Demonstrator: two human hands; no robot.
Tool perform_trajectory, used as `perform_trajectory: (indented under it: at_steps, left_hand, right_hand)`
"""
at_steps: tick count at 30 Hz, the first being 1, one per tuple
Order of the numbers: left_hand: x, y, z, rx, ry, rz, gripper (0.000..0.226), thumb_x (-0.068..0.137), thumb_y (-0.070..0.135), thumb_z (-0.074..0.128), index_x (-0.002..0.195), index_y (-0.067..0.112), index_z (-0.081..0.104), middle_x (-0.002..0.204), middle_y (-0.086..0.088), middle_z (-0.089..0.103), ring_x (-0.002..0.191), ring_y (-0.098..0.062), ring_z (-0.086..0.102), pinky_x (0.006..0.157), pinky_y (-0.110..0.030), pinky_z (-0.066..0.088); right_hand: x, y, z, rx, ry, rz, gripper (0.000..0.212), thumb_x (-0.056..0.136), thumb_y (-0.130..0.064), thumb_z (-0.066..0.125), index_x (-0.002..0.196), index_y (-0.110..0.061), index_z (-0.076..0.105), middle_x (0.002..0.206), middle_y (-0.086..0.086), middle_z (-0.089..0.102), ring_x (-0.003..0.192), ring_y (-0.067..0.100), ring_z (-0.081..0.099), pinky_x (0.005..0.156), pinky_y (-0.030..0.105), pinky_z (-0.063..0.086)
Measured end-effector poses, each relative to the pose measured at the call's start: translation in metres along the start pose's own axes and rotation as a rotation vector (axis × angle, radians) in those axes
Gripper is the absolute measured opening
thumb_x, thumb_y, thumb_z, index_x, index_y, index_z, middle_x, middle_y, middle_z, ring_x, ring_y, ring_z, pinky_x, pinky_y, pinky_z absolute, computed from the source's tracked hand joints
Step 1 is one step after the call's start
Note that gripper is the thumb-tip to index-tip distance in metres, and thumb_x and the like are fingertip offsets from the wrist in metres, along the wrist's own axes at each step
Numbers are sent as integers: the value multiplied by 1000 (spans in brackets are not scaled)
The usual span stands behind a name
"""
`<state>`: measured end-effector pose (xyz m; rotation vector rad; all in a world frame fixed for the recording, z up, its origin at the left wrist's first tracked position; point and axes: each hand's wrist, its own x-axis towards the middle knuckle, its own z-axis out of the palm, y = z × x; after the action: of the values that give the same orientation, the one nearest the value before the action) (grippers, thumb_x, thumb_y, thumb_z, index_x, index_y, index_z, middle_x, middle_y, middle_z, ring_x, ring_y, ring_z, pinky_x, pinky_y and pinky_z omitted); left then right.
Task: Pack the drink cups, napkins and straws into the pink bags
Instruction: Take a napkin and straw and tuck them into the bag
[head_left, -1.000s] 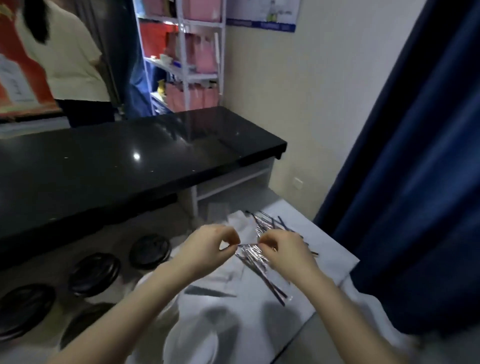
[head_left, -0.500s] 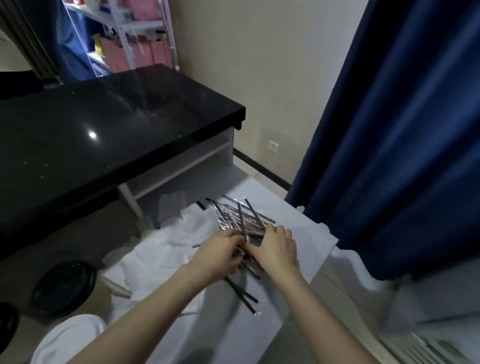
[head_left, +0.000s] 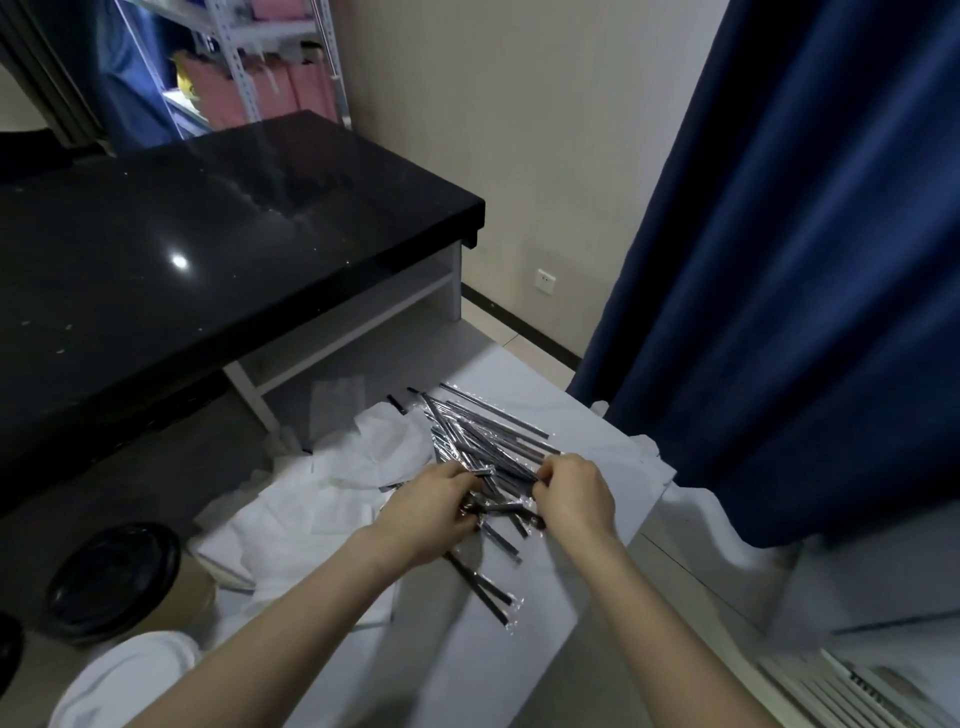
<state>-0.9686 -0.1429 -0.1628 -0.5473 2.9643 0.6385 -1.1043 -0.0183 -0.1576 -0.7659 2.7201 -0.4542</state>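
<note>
Wrapped straws are gripped by the left hand and the right hand; contents of the lidded cup are hidden.

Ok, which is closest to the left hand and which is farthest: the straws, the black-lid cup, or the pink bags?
1. The straws, gripped by the left hand.
2. The black-lid cup, off to its left.
3. The pink bags, far back on the shelf.

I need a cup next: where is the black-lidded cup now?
In the head view, the black-lidded cup stands at the lower left, just left of the white napkins and in front of the black counter.
</note>
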Motion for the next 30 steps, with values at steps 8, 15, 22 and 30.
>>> perform_trajectory:
  at_steps: [8,15,22,30]
  left_hand:
    - [-31,1,-43,-182,424,-99,36,89,32,64,123,21,58,118,4,55,108,-15,55,87,-33,48]
    - [-119,-19,-114,-358,607,-46,58,80,45,72,131,43,45,126,20,42,112,7,44,93,-10,38]
    - [-287,-44,-156,-362,866,-162,14,80,16,77,92,23,72,87,14,69,85,-5,67,76,-24,53]
    - [-542,-66,-158,-143,1215,-604,16,74,23,81,82,29,68,81,16,67,78,-6,66,68,-13,49]
  right_hand:
    - [-18,10,-26,237,159,-73,9,88,-16,65,93,-19,71,88,-2,71,82,17,65,71,29,54]
    - [-73,-49,-65,417,23,-590,22,80,-6,73,85,-27,71,85,-14,68,82,0,65,79,17,54]
    - [-163,-192,-64,428,-13,-1092,27,79,7,69,94,-14,74,90,-8,69,86,2,63,81,14,48]
    - [-341,-351,1,422,-322,-1575,26,80,-9,74,105,-19,72,97,-8,66,92,5,63,84,22,49]
